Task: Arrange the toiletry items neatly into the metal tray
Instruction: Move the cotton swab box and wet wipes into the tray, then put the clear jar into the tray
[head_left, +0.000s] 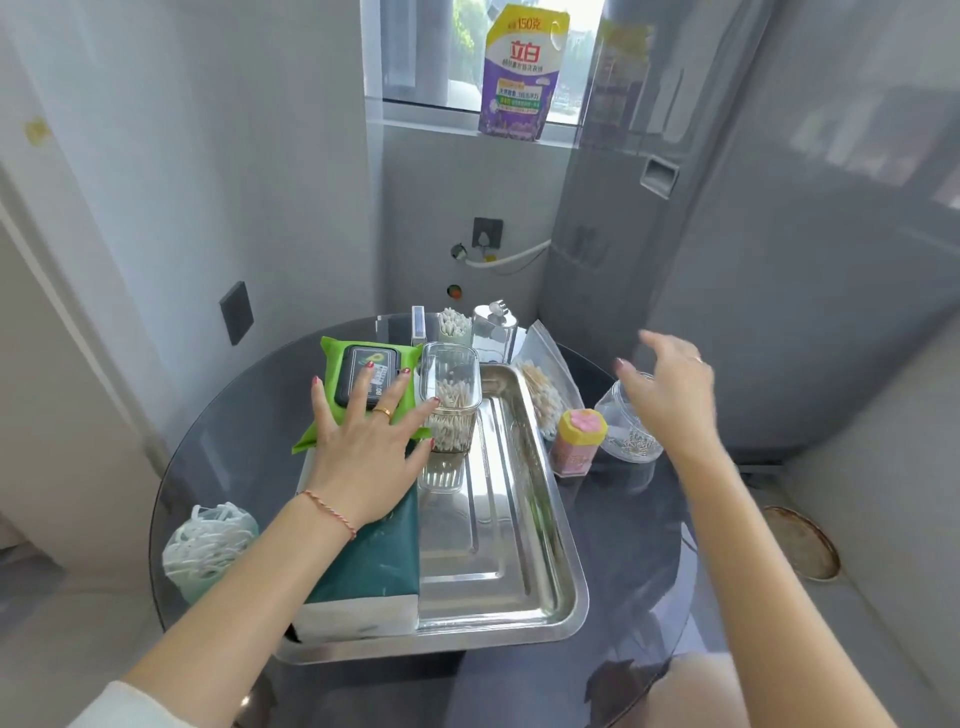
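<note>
A shiny metal tray (509, 582) lies on a round glass table. In its left half lie a dark green tissue pack (374, 561) and, further back, a green wet-wipe pack (337, 374). My left hand (363, 441) rests flat on the wipe pack, fingers spread, thumb touching a clear box of cotton swabs (451, 410) standing in the tray. My right hand (670, 389) hovers open above a clear round jar (631, 431) right of the tray. A pink and yellow toothpick container (576, 441) stands beside the tray's right rim.
A bag of wooden swabs (545, 384) lies behind the pink container. A clear dispenser (493, 332), a swab holder (453, 325) and a slim clear box (418, 325) stand behind the tray. A white mesh bundle (208, 545) sits at the table's left edge. Walls close in around.
</note>
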